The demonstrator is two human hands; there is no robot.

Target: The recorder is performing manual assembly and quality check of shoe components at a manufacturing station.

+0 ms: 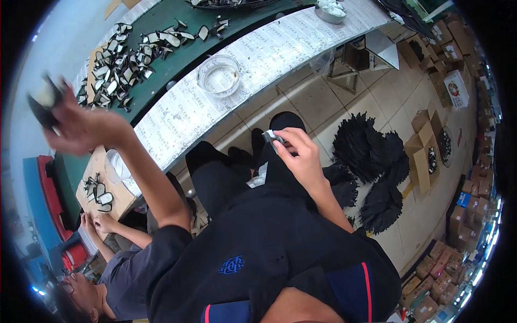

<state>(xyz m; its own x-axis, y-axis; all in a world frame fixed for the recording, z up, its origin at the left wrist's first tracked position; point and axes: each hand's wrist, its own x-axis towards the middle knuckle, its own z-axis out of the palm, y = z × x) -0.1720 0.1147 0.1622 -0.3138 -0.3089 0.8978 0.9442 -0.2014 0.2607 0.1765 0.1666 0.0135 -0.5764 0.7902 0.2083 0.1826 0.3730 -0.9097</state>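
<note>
My left hand (89, 126) is raised at the far left, smeared by motion. Its fingers are closed on a black piece with a pale pad (49, 96), also blurred. Over my lap my right hand (299, 153) pinches a small grey-and-white object (271, 135) between thumb and fingertips; its kind is too small to make out. Between my legs lies a crumpled whitish scrap (258, 177). Many similar black pieces with cream pads (116, 75) lie heaped on the green surface beyond the paper-covered bench edge (177, 121).
A round clear glass dish (219, 76) stands on the bench edge, and a bowl of white wads (330, 11) farther right. At lower left a co-worker (121, 277) works by a wooden board (116, 194). Black bundles (371, 156) and an open carton (423, 153) lie on the tiled floor.
</note>
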